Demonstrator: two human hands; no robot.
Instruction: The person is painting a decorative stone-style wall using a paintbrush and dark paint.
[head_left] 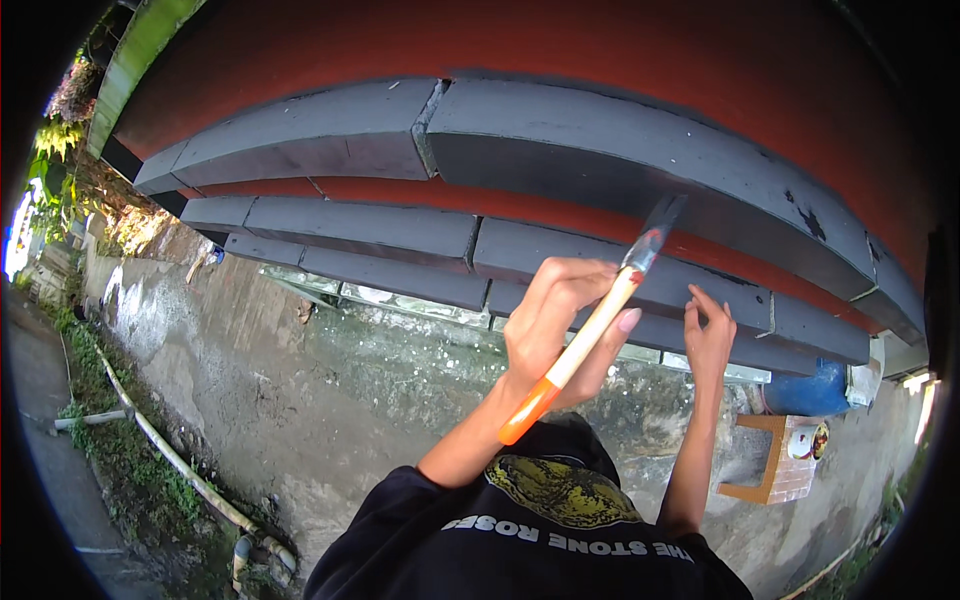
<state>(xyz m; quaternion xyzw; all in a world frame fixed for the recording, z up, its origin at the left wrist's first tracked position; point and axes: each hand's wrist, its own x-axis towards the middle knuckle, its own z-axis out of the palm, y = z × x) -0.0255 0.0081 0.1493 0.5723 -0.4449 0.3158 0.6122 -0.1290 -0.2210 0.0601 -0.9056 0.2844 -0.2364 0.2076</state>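
Note:
My left hand [555, 325] is closed around a paintbrush [585, 335] with a pale wooden handle, an orange end and red paint smears near its metal collar. The brush's tip reaches up to the lower edge of the upper grey board [600, 140], beside a red strip [560, 208]. My right hand [710, 325] is raised in front of the lower grey boards [650, 282], its fingers bent and apart, with nothing visible in it. Whether its fingertips touch the boards I cannot tell.
A red surface [560, 50] spans the top above the stepped grey boards. To the right stand a small wooden stool [775, 485] with a white container [803, 441] on it and a blue object [812, 388]. Pipes [180, 455] and plants line the concrete ground [300, 430] at left.

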